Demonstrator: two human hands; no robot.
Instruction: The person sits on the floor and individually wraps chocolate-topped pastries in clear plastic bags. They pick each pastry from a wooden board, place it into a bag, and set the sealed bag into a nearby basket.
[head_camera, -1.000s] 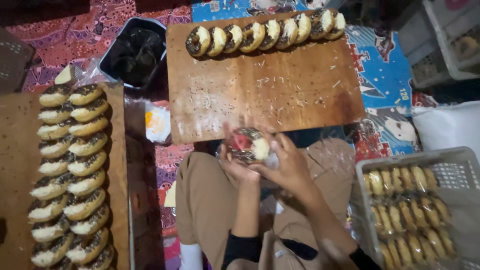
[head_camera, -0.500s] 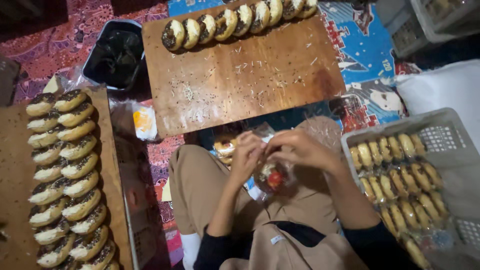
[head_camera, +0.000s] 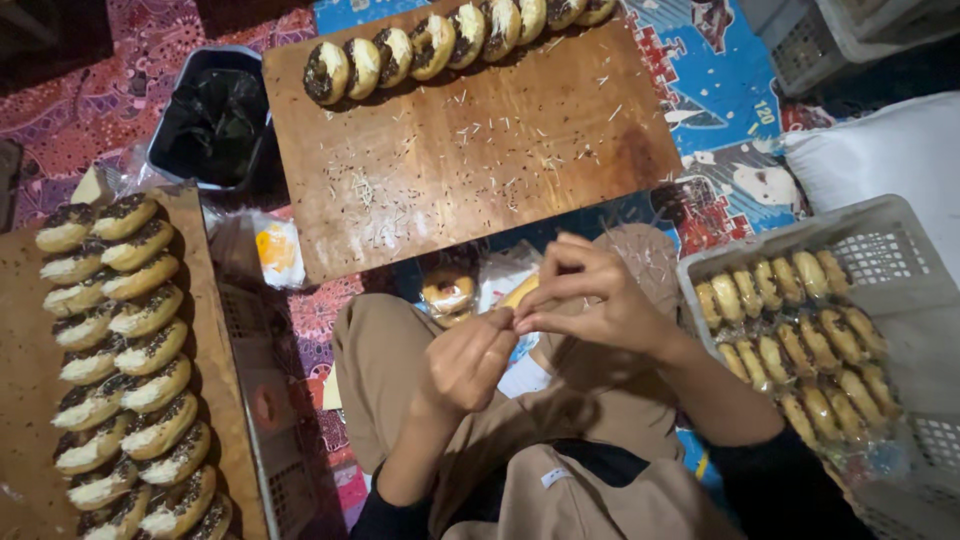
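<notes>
Wrapped doughnut (head_camera: 447, 292) in thin clear plastic sits on the lap, just beyond both hands; it looks light, soft and squashable, best held by the wrapper's edges. Left hand (head_camera: 468, 360) and right hand (head_camera: 590, 300), fingertips pinched together, grip something small I cannot identify.

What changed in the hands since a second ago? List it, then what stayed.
A second ago both hands cupped a wrapped donut over the lap. Now the left hand and right hand meet fingertip to fingertip, pinching something small; what it is cannot be told. A wrapped donut lies beyond them. Unchanged: the donut rows on the far board and left board, and the grey basket of packed ones.
</notes>
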